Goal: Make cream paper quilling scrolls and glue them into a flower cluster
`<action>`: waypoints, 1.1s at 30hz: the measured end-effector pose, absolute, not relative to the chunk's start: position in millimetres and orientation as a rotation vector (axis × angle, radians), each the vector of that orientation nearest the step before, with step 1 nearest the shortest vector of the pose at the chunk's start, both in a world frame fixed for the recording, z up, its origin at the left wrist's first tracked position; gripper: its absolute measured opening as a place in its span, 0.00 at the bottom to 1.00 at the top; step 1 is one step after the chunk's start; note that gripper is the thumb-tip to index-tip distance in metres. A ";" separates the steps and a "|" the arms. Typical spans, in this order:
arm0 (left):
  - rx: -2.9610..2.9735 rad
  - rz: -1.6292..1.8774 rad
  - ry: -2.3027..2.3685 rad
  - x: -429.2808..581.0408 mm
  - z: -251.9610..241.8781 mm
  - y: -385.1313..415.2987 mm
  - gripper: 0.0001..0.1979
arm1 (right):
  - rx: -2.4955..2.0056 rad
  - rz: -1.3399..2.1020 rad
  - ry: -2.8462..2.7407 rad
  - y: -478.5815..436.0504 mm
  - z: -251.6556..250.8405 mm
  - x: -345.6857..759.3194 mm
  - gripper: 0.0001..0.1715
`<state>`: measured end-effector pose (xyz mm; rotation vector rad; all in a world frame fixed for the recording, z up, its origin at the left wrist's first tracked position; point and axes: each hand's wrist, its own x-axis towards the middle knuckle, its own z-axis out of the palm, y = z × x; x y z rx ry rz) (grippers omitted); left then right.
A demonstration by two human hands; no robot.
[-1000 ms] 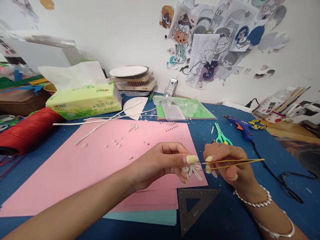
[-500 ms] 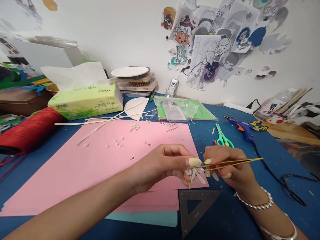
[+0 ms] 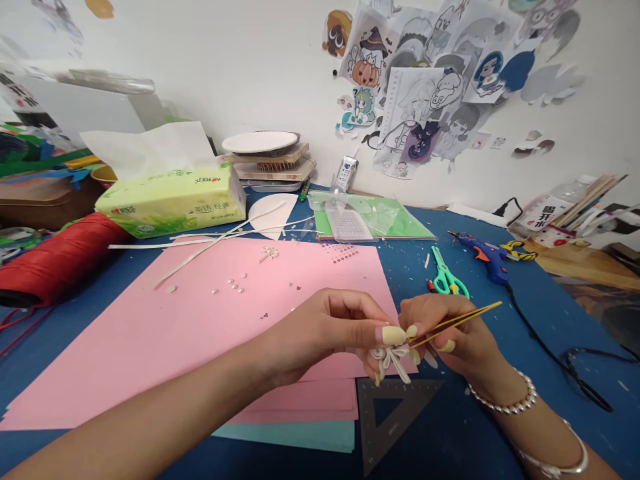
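Note:
My left hand [image 3: 345, 330] is closed, pinching a small white looped flower-like piece [image 3: 393, 363] between thumb and fingertips. The loops of the piece hang below the thumb. Close against it, my right hand [image 3: 445, 327] is closed on a thin gold wire [image 3: 473, 315]. The wire looks doubled, with two strands that meet at the far right end. Its left end reaches the white piece, where my fingertips partly hide the join. Both hands are held over the right edge of the pink paper [image 3: 150, 353].
Several pearl beads [image 3: 234, 286] and another white looped piece [image 3: 269, 253] lie on the paper. White strips [image 3: 200, 260] cross behind. Green scissors [image 3: 445, 273], a blue glue gun [image 3: 483, 253], a triangle ruler [image 3: 375, 433], a tissue pack [image 3: 170, 203] and red thread spool [image 3: 60, 260] surround the hands.
The right hand has shifted slightly left, closer to the left hand. The wire's far end has swung up and left, and the white piece has tilted a little downward.

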<state>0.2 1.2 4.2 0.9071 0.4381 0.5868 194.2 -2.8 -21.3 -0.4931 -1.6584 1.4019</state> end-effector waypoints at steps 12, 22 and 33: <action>0.946 0.572 0.445 -0.3 5.0 0.2 0.03 | -0.486 1.535 -1.612 -2.0 -25.9 193.0 0.09; 1.008 0.724 0.530 -2.0 8.1 6.6 0.06 | -0.590 1.391 -1.612 1.9 -22.0 199.5 0.14; 1.253 0.674 0.907 -5.4 2.4 23.4 0.09 | -0.994 1.140 -1.366 6.7 -14.6 195.5 0.08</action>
